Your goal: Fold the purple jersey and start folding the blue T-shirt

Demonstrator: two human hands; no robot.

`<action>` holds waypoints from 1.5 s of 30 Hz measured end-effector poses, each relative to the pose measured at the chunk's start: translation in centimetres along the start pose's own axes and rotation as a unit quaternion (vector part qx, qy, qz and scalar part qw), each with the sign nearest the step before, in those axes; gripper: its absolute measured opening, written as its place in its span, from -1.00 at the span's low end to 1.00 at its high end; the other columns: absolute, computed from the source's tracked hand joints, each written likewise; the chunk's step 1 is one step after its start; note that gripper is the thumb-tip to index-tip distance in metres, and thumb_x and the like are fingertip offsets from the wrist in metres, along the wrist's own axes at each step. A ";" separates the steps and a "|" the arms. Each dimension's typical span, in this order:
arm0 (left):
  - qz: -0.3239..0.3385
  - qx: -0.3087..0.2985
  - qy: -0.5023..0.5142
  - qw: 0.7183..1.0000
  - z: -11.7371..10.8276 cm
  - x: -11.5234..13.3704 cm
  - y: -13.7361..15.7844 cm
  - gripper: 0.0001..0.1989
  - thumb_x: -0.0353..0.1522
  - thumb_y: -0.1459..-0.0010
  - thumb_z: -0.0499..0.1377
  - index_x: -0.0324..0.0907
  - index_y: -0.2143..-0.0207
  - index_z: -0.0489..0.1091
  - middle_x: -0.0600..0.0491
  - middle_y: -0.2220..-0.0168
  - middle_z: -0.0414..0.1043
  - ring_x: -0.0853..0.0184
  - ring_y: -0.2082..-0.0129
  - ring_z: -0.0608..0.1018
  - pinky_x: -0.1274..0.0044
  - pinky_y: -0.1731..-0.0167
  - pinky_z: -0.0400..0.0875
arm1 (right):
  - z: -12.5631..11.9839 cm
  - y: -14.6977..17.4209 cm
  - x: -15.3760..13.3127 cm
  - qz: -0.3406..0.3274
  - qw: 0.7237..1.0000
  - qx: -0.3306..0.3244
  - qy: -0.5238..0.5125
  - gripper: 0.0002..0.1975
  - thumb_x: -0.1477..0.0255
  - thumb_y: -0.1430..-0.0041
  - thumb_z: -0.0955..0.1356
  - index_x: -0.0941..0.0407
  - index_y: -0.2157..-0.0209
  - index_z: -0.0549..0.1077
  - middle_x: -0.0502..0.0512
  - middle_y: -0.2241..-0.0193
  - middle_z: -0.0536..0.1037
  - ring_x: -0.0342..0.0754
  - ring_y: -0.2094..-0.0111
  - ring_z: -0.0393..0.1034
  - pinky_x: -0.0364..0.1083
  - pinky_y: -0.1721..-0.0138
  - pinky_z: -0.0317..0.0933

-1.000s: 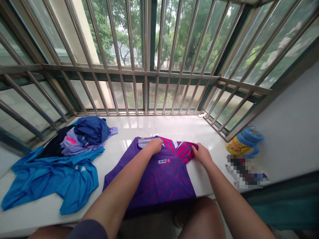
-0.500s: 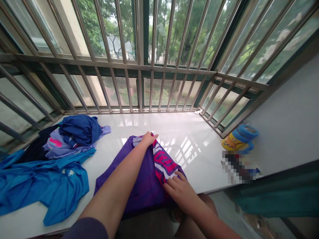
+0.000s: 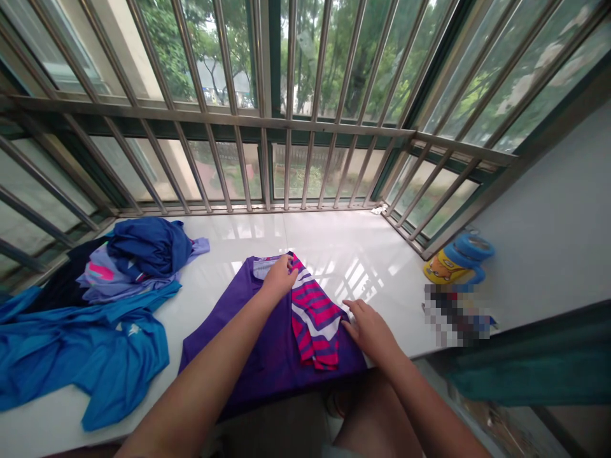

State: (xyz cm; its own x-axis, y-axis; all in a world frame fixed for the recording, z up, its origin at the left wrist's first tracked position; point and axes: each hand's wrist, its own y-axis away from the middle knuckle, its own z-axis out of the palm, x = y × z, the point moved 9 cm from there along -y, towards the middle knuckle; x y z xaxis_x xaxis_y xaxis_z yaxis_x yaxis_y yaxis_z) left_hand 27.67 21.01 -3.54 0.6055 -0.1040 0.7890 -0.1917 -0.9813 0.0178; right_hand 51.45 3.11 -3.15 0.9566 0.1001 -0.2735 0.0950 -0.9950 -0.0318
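A purple shirt (image 3: 229, 318) lies spread on the white ledge, its collar toward the window. Its pink, white and purple striped sleeve (image 3: 315, 312) is folded inward over the body. My left hand (image 3: 280, 275) is closed on the shirt's shoulder beside the collar, fingertips partly hidden. At the shirt's right edge is my right hand (image 3: 370, 327), fingers stretched out and thumb apart, close to the folded side. Nothing shows between its fingers.
To the left lie a bright blue garment (image 3: 128, 356), a lilac garment (image 3: 102, 280) and a bundled dark blue garment (image 3: 150, 248). A blue and yellow jug (image 3: 458, 257) stands at the right wall near a pixelated item (image 3: 456, 315). Metal bars (image 3: 286, 172) line the window behind.
My right hand has let go of the striped sleeve and moved right and slightly up, its fingers opening. The sleeve now lies flatter over the shirt. My left hand stays at the shoulder.
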 end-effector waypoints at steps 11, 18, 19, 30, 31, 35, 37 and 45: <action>0.225 -0.174 -0.208 0.936 5.3 1.1 19.1 -0.91 -0.39 -0.40 0.24 -0.09 0.16 0.57 -0.01 0.08 0.59 0.16 0.06 0.58 0.35 0.04 0.46 | 0.8 -1.3 3.4 0.204 0.979 0.004 0.007 -0.80 0.33 -0.46 0.30 0.08 0.21 0.53 0.13 0.22 0.64 0.01 0.23 0.52 -0.09 0.30 0.08; 0.236 -0.105 -0.164 0.952 2.2 1.1 19.6 -0.86 -0.46 -0.41 0.18 -0.10 0.15 0.54 -0.01 0.09 0.58 0.20 0.09 0.58 0.38 0.03 0.48 | -0.6 -0.7 4.0 0.248 0.968 -0.006 0.030 -0.71 0.45 -0.47 0.24 0.15 -0.05 0.53 0.28 0.02 0.63 0.08 0.09 0.55 -0.05 0.16 0.20; 0.238 -0.109 -0.158 0.952 2.0 1.2 19.8 -0.86 -0.46 -0.40 0.20 -0.09 0.15 0.54 -0.01 0.08 0.58 0.20 0.08 0.59 0.38 0.03 0.49 | -1.0 -0.3 3.6 0.242 0.970 0.003 0.032 -0.69 0.47 -0.47 0.22 0.16 -0.09 0.52 0.30 0.00 0.61 0.09 0.06 0.55 -0.05 0.12 0.22; 0.241 0.049 -0.201 0.948 -1.1 -2.7 22.1 -0.61 -0.42 -0.43 0.05 -0.10 -0.18 0.52 -0.15 -0.23 0.57 0.07 -0.20 0.61 0.15 -0.22 0.51 | 3.3 6.1 -5.7 -0.048 0.994 -0.074 0.065 -0.80 0.35 -0.48 0.36 -0.02 -0.06 0.56 0.15 0.02 0.58 0.10 0.06 0.47 -0.02 0.07 0.27; 0.226 0.066 -0.222 0.946 -1.6 -4.0 22.0 -0.59 -0.41 -0.44 0.03 -0.12 -0.21 0.51 -0.15 -0.26 0.54 0.05 -0.23 0.59 0.12 -0.24 0.50 | 3.5 6.2 -5.5 -0.044 0.993 -0.080 0.076 -0.80 0.37 -0.50 0.34 -0.02 -0.05 0.57 0.15 0.04 0.59 0.10 0.06 0.47 -0.01 0.08 0.26; 0.169 0.064 -0.289 0.940 -3.2 -8.5 21.5 -0.53 -0.30 -0.49 0.00 -0.15 -0.35 0.40 -0.16 -0.39 0.41 0.02 -0.36 0.48 0.05 -0.32 0.40 | 2.9 6.4 -5.0 -0.029 0.989 -0.093 0.113 -0.79 0.49 -0.44 0.34 0.02 0.01 0.59 0.17 0.08 0.60 0.13 0.04 0.45 0.01 0.10 0.23; 0.163 0.043 -0.308 0.937 -3.6 -9.6 21.4 -0.48 -0.24 -0.50 0.02 -0.11 -0.42 0.31 -0.13 -0.46 0.29 0.03 -0.44 0.38 0.04 -0.38 0.31 | 2.3 6.5 -5.6 -0.024 0.990 -0.075 0.119 -0.77 0.53 -0.39 0.35 0.03 0.03 0.59 0.19 0.07 0.59 0.14 0.04 0.45 0.01 0.09 0.22; 0.159 0.000 -0.320 0.934 -4.0 -9.9 21.4 -0.39 -0.18 -0.49 0.06 0.03 -0.52 0.16 -0.06 -0.56 0.07 0.04 -0.53 0.21 0.00 -0.44 0.14 | 3.4 7.2 -8.8 -0.092 0.993 -0.028 0.074 -0.64 0.56 -0.37 0.36 -0.05 -0.10 0.55 0.11 0.02 0.60 0.08 0.06 0.47 0.01 0.03 0.24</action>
State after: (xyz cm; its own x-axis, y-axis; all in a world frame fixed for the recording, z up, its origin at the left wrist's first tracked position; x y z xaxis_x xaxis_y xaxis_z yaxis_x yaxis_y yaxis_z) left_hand 14.51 1.66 -8.50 0.8553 -0.4668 0.2248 -0.4417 -0.8838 -0.1545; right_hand 42.76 -4.97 -4.28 0.9512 0.2824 -0.1246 0.2829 -0.9591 -0.0142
